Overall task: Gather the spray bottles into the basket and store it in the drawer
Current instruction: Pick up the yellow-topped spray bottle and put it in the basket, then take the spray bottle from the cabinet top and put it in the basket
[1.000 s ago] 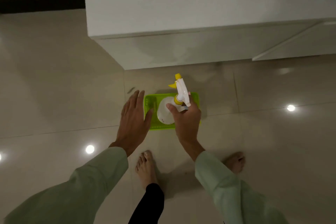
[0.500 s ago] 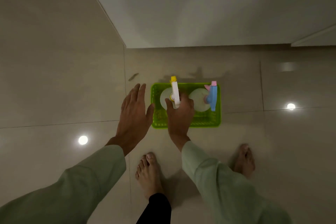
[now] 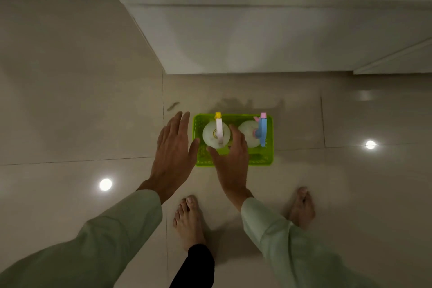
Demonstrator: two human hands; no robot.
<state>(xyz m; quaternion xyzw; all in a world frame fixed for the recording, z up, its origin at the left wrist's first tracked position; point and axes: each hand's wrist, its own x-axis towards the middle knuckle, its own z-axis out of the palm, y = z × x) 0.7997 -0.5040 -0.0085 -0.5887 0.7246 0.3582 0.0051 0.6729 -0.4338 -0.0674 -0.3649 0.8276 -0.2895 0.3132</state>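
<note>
A bright green basket [image 3: 266, 158] sits on the tiled floor in front of a white cabinet. Two white spray bottles stand upright inside it: one with a yellow and white nozzle [image 3: 214, 134] on the left, one with a blue and pink nozzle [image 3: 247, 133] on the right. My right hand [image 3: 231, 161] hovers open over the basket's near left part, fingers just off the yellow-nozzle bottle. My left hand [image 3: 173, 154] is open and flat beside the basket's left wall, thumb near its rim.
The white cabinet [image 3: 257, 37] rises just beyond the basket, with a drawer front edge [image 3: 392, 61] at the right. My bare feet [image 3: 189, 220] stand on the glossy floor close behind the basket. Ceiling lights reflect in the tiles.
My right hand has set the yellow-nozzle bottle upright in the basket and let go of it, fingers now spread. The left hand has stayed by the basket's left side.
</note>
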